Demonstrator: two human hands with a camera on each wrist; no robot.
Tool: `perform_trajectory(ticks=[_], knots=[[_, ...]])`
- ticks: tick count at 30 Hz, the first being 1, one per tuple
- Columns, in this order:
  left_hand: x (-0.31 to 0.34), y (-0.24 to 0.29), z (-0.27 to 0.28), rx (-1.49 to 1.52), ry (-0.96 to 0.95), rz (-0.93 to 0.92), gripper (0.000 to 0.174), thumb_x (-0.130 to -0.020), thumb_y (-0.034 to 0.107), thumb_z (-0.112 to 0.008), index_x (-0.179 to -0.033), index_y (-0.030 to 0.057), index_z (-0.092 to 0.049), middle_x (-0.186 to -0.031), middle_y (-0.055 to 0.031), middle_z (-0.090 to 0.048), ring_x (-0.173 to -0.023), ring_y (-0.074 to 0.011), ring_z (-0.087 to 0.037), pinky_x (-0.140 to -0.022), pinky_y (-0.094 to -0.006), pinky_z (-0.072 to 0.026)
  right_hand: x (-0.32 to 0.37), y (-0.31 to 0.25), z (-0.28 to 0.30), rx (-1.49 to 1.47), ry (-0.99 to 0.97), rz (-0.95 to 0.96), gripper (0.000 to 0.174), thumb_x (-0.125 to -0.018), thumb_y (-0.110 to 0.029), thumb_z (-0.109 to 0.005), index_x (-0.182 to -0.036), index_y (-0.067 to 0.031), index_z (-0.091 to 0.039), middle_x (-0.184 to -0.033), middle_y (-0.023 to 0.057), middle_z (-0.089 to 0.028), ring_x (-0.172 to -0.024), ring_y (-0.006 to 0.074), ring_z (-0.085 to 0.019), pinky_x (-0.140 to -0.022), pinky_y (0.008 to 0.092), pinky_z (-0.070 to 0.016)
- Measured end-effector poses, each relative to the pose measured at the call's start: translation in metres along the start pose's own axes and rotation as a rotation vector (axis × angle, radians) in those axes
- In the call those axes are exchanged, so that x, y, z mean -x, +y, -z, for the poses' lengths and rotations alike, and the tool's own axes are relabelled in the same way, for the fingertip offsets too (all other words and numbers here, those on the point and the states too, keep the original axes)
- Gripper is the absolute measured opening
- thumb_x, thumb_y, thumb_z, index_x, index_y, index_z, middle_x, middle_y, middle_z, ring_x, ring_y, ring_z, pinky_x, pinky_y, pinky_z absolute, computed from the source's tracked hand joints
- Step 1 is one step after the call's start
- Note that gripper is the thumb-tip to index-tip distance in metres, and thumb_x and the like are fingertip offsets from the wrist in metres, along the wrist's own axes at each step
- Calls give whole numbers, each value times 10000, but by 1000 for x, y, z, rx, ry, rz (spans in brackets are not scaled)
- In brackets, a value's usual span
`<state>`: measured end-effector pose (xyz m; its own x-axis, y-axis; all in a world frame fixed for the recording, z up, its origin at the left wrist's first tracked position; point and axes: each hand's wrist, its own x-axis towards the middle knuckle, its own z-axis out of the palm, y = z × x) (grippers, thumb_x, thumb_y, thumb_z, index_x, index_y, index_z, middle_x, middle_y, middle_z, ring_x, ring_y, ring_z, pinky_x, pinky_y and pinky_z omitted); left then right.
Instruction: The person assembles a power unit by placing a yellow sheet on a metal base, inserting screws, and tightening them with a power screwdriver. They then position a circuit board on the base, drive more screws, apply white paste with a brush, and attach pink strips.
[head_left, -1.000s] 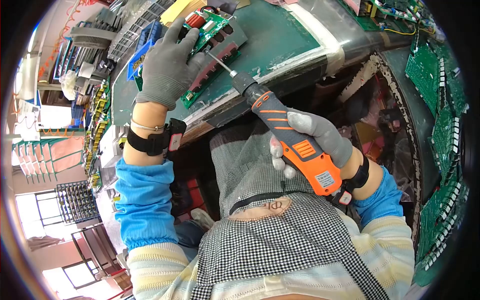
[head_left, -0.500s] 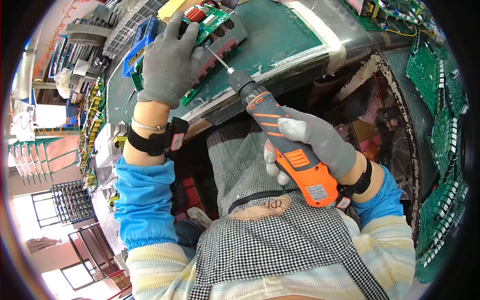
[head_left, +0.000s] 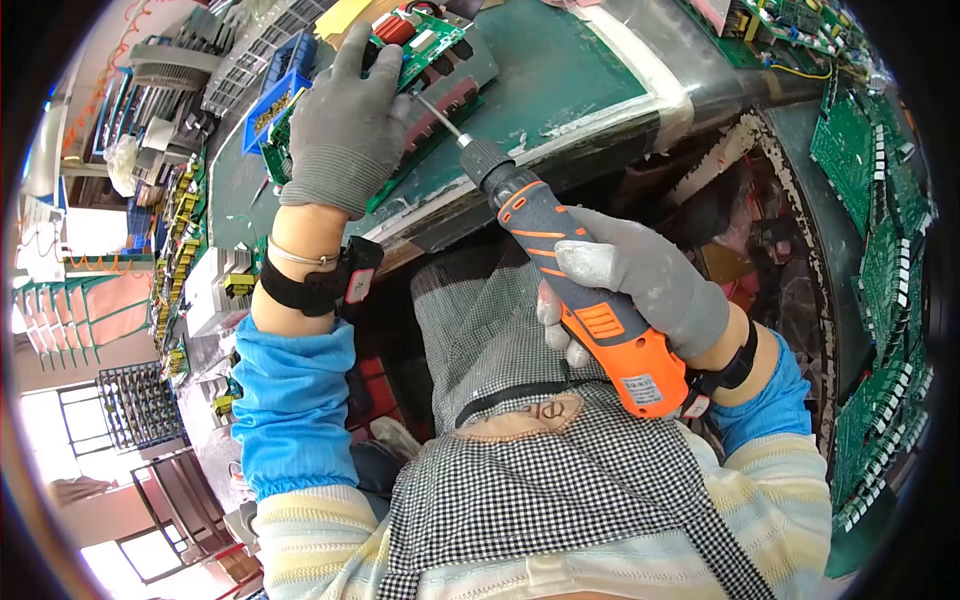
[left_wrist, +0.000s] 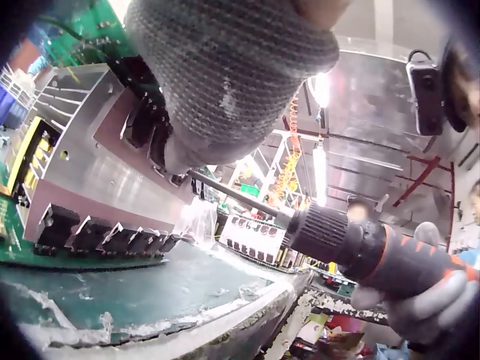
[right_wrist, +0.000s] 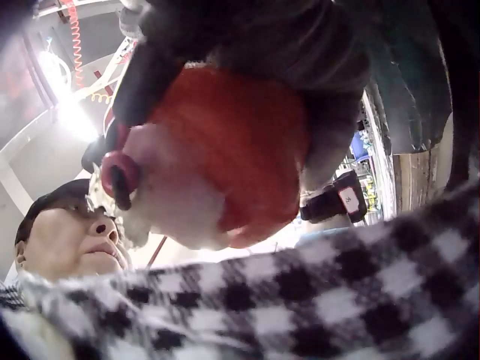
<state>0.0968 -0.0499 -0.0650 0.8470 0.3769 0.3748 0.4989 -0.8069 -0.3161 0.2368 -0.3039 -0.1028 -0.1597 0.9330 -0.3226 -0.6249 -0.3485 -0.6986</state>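
Note:
My gloved left hand (head_left: 345, 130) holds a green circuit board (head_left: 430, 45) with a metal heatsink plate (left_wrist: 135, 184), its thumb beside the driver's tip. Black components (left_wrist: 90, 232) line the plate's edges in the left wrist view. In my right hand (head_left: 650, 275), also gloved, is an orange and grey electric screwdriver (head_left: 600, 310), gripped round its body. Its thin bit (head_left: 437, 115) points at the plate, the tip right by the left thumb. The driver's orange rear (right_wrist: 247, 150) fills the middle of the right wrist view, blurred.
A blue bin (head_left: 272, 108) of small brassy parts stands left of the board. Several green boards (head_left: 885, 300) are stacked at the right. The green bench (head_left: 560, 70) has a worn taped edge, and my checkered apron (head_left: 560, 470) lies below the driver.
The screwdriver's rear end has swung slightly lower, toward my body, with the right hand. Its tip stays by the left thumb, and the left hand keeps its hold on the board.

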Motion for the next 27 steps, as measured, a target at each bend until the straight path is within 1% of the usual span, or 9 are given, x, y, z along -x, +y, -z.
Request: perform_trajectory(ticks=[1,4,7,10,13,16,19,27], knots=[[0,0,0,0,-2,-1,483,-864,185,-684,-1330,110,-583,-1463,-154,-473,-1094,-353,-638,-904,-425,-533,0,-2,0,36,-4,10,435,-964,-309,-609,-1285,-41,-490,-906,103,-649,-747,168,-676,-628,316,-603],[1,-6,-7,6,42,-41,463,-864,210,-677,-1310,139,-576,-1428,-133,-457,-1031,-339,-642,-853,-457,-548,1,-4,-3,-79,-22,-42,461,-946,-329,-603,-1263,-20,-473,-923,118,-634,-780,207,-684,-607,330,-605],[1,-6,-7,10,38,-35,472,-863,214,-680,-1316,139,-570,-1429,-130,-456,-1034,-336,-643,-854,-455,-549,-1,-1,-4,-28,-2,-10,460,-948,-345,-604,-1250,-20,-481,-914,117,-635,-778,214,-685,-623,335,-606],[2,-7,-8,13,50,-44,477,-862,215,-684,-1318,138,-568,-1432,-122,-454,-1034,-332,-643,-850,-454,-550,-6,5,5,-7,-38,36,464,-950,-362,-605,-1241,-20,-490,-910,120,-638,-777,228,-689,-636,348,-612],[2,-4,-5,-8,37,-30,468,-858,208,-686,-1307,135,-576,-1421,-119,-464,-1026,-330,-647,-846,-451,-550,-3,1,0,-99,-28,10,467,-948,-368,-610,-1232,-15,-497,-909,122,-639,-771,235,-686,-639,358,-614],[1,-1,-1,18,-2,8,475,-873,192,-679,-1333,124,-586,-1464,-140,-470,-1119,-351,-629,-911,-419,-530,-1,-4,-3,-107,-2,-10,466,-952,-362,-608,-1245,-16,-500,-911,125,-640,-760,241,-681,-630,361,-611],[0,-2,-1,25,6,6,470,-879,194,-676,-1335,125,-586,-1460,-136,-475,-1119,-351,-630,-910,-420,-531,-1,-8,-2,-206,0,-58,485,-954,-361,-608,-1279,-22,-489,-911,131,-640,-752,244,-677,-625,366,-611],[-1,-3,-2,6,3,5,470,-881,205,-673,-1335,120,-585,-1453,-135,-480,-1103,-346,-637,-899,-423,-533,-3,-13,-2,-209,-2,-80,499,-971,-342,-591,-1328,-24,-450,-910,142,-639,-755,244,-675,-601,361,-585]])
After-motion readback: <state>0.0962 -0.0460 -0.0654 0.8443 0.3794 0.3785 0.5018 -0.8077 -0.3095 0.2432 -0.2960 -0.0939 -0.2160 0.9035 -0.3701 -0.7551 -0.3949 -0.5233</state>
